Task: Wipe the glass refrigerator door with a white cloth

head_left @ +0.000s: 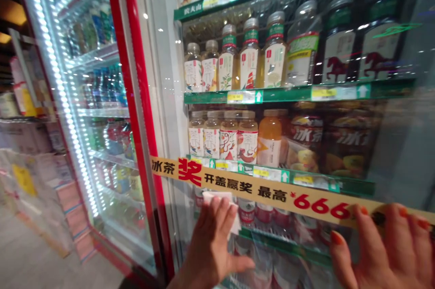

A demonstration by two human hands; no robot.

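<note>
White cloth (235, 224) flat against a drinks cooler's glass door (404, 144)
The left hand (214, 241) presses it below the tan promotional strip (272, 193), fingers extended, thumb out; the right hand (387, 262) is spread at the strip's right part.

Tan strip (251, 185) across the glass door (397, 117): black "冰茶", large red "奖", black "开盖赢奖 最高", red "¥666"; further characters partly hidden. Green upper shelf edge (193, 9): white "农夫山". Small bottles (212, 137), lower row: "茶π"; the same on small bottles at the left of the row above. Dark-labelled drinks (306, 135), lower right: "冰茶", pale lettering. Shelf tags (258, 96): white upward arrows on green; yellow price tags (235, 96): figures too blurred to read
</note>
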